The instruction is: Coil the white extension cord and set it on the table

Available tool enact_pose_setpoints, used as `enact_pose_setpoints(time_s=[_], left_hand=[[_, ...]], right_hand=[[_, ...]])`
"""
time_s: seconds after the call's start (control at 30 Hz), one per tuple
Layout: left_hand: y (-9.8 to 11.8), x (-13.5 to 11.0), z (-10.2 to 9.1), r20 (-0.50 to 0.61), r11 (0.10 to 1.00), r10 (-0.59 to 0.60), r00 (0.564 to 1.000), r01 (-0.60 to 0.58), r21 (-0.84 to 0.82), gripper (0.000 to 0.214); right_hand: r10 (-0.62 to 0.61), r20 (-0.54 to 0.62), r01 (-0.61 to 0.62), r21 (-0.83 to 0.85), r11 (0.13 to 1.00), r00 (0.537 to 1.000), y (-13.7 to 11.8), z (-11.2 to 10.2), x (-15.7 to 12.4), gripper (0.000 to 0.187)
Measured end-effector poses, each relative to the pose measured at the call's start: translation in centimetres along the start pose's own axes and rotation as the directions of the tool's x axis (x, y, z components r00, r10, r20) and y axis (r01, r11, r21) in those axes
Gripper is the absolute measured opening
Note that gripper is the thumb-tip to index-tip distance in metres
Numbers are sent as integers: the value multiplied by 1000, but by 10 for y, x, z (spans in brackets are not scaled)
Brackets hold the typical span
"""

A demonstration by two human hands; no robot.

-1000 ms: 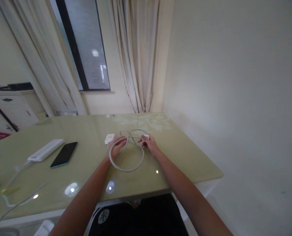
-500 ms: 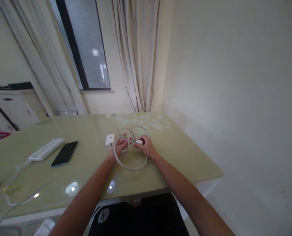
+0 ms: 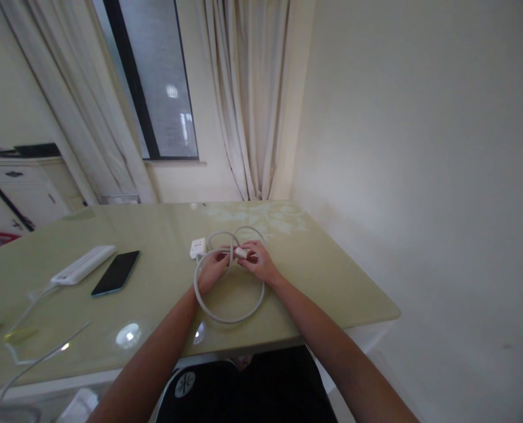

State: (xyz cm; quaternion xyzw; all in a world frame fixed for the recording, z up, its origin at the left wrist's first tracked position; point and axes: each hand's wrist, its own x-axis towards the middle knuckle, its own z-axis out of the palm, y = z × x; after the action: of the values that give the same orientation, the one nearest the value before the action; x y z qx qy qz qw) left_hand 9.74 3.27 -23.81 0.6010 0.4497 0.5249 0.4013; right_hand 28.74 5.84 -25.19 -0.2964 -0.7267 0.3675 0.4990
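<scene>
A white extension cord [image 3: 231, 321] lies in loose loops on the table, around both hands. Its socket block [image 3: 198, 247] rests just left of my left hand [image 3: 213, 270], holes facing up. The fingers of that hand are closed on the cord close to the plug, though the loops partly cover them. Between thumb and fingers, my right hand [image 3: 261, 263] grips the white plug [image 3: 241, 252] at the cord's other end. The two hands nearly meet at the plug, just above the tabletop.
The glossy greenish table [image 3: 332, 282] has a wall close on its right. To the left lie a black-screened phone [image 3: 116, 273], a white power strip [image 3: 84, 264] with its cable, and a thin grey cable [image 3: 52, 353]. A cabinet [image 3: 23, 182] stands at the far left.
My right hand has turned the plug and brought it left, closer to my left hand. The left hand's fingers have drawn in, and the front loop has widened toward me.
</scene>
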Motion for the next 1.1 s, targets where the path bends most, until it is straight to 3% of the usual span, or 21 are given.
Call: enact_pose_setpoints(time_s=[0.2, 0.3, 0.47, 0.57, 0.67, 0.77, 0.9, 1.0, 1.1], left_hand=[[-11, 4, -1, -87, 999, -8, 996, 4, -46, 49], [-15, 4, 0, -94, 999, -6, 996, 2, -41, 44], [-18, 2, 4, -89, 995, -9, 996, 0, -99, 40], [-20, 3, 3, -106, 986, -64, 992, 47, -159, 44], [-23, 6, -2, -223, 990, -48, 974, 16, -143, 43], [-21, 9, -10, -386, 997, 76, 919, -63, 47, 37], [-9, 6, -24, -579, 890, 321, 750, -29, 456, 34], [1, 1, -34, -571, 777, 480, 666, -20, 630, 29], [9, -2, -41, -505, 682, 569, 650, -29, 731, 29]], right_hand=[[121, 25, -121, -10, 993, 992, 12, 1, 4, 63], [136, 51, -127, -149, 981, 989, 16, 1, 6, 53], [61, 6, -55, -339, 939, 998, 17, 6, 7, 32], [44, -80, -70, -363, 929, 996, 22, 3, 10, 36], [40, -228, -121, -351, 929, 973, 28, -10, 12, 37], [21, -336, -142, -342, 929, 942, 31, -24, 12, 35], [24, -412, -184, -352, 918, 911, 28, -30, 10, 35], [18, -430, -186, -354, 917, 903, 16, -33, 12, 35], [-7, -475, -147, -286, 947, 880, -8, -34, 12, 29]])
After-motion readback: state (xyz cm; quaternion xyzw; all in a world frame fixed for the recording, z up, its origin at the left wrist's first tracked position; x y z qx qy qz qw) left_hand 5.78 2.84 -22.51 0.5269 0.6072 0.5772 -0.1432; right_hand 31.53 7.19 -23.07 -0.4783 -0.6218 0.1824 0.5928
